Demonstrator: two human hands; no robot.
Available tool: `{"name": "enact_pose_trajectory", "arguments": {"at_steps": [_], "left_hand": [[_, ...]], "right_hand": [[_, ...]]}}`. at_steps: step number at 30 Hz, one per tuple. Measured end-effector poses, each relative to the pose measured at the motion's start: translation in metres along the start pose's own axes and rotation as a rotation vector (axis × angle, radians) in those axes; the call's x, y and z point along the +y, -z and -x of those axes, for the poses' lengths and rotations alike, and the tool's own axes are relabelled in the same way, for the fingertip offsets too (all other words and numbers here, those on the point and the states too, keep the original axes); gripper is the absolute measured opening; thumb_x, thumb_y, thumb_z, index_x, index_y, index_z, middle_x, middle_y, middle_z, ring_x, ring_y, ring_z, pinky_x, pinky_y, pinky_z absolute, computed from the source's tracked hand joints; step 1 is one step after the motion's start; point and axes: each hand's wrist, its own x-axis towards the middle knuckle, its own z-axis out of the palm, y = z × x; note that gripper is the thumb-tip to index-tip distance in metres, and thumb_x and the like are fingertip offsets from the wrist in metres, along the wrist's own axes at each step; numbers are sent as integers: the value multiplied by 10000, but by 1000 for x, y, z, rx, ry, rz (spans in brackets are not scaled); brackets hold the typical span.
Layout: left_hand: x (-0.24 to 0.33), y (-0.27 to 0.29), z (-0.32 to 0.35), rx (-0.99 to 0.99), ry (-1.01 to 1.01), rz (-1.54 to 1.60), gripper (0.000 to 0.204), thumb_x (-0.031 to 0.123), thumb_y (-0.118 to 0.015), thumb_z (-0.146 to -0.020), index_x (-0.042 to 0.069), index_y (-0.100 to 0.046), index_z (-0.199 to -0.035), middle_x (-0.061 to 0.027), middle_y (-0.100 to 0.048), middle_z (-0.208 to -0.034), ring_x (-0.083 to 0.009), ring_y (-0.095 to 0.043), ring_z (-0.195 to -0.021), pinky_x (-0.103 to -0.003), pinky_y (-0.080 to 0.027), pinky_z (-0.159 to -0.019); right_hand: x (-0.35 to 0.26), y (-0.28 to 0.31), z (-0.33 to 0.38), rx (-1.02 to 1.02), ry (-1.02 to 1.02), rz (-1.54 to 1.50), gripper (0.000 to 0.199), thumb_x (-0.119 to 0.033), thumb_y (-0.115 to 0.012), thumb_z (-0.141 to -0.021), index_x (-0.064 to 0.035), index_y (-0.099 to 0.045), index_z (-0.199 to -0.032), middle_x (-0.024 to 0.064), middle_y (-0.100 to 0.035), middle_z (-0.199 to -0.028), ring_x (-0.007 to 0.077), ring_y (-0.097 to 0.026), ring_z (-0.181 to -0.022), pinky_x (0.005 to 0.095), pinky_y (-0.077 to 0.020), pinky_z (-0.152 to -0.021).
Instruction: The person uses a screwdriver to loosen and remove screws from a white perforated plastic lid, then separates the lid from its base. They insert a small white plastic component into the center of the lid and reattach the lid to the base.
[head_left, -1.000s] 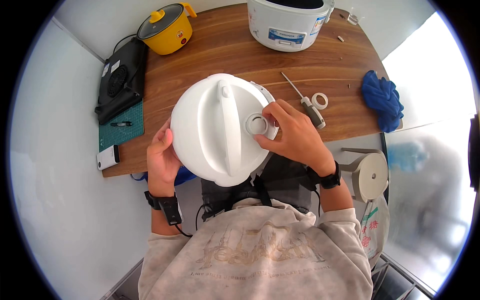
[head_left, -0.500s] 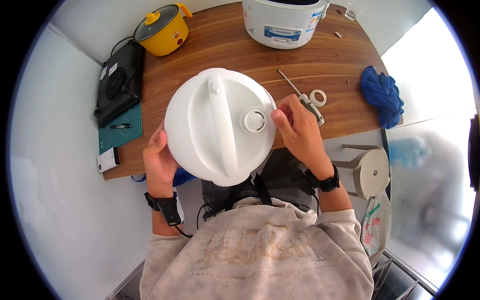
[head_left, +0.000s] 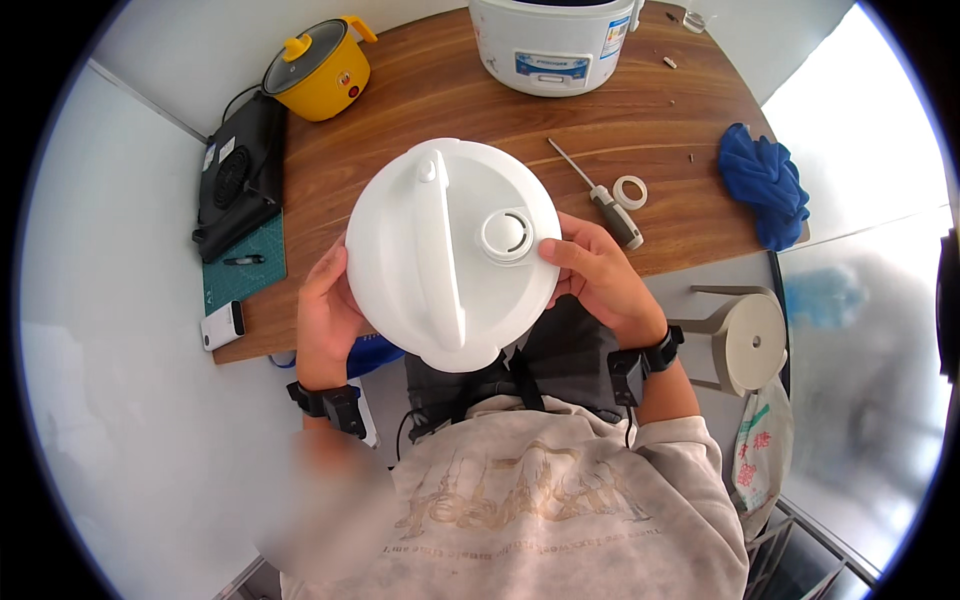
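While both hands grip it by the rim, the white cooker lid (head_left: 450, 255) hangs above the near edge of the bench (head_left: 640, 120), off the cooker body (head_left: 555, 40) at the far side. Left hand (head_left: 325, 315) and right hand (head_left: 600, 280) have fingers curled on opposite edges. Its round vent cap (head_left: 507, 235) sits in place; the screwdriver (head_left: 600, 195) and tape roll (head_left: 630, 191) lie unused beside it.

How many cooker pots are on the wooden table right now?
2: a small yellow cooker at the table's far left corner, and a white rice cooker body at the far edge, partly cut off by the frame.
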Motion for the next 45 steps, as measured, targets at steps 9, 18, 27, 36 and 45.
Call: {"name": "enact_pose_trajectory", "arguments": {"at_steps": [9,18,27,36,45], "left_hand": [[6,-16,-2,48,-27,-84,514,264,-520,-1035,-4,-507,-1474,-98,-604,-1418,-207,-571,-1296,-357,-433,-1110],[12,-34,3,-40,-110,-276,609,284,-514,-1034,-19,-393,-1548,-149,-508,-1510,-242,-490,-1392,-367,-377,-1162],[2,-42,13,-150,-253,-127,791,508,-532,-1037,64,-238,-1622,-187,-317,-1632,-320,-327,-1505,-460,-311,-1212],[-4,-107,42,-245,-1061,-1453,787,124,-872,-699,67,-510,-1395,-195,-524,-1402,-403,-544,-1241,-496,-488,-1020],[-37,-112,49,-157,-974,-1495,1086,249,-921,-682,-47,-326,-1541,-306,-356,-1534,-479,-458,-1353,-534,-485,-1045]], "right_hand": [[-1,-4,3,117,18,63,554,-400,-696,-968,-8,-551,-1331,95,-683,-1115,127,-687,-935,261,-593,-705],[9,-7,-5,264,169,432,741,-553,-789,-862,44,-532,-1221,201,-693,-1094,228,-701,-989,356,-580,-822],[-4,-41,5,338,390,468,669,-367,-852,-821,39,-508,-1228,229,-726,-1067,279,-751,-944,378,-604,-793],[-16,-67,14,407,445,510,501,-275,-839,-853,21,-516,-1097,158,-713,-981,159,-687,-888,325,-572,-736],[-11,-64,7,431,511,530,486,-291,-746,-930,31,-439,-1126,264,-704,-831,385,-740,-691,401,-576,-577]]}}
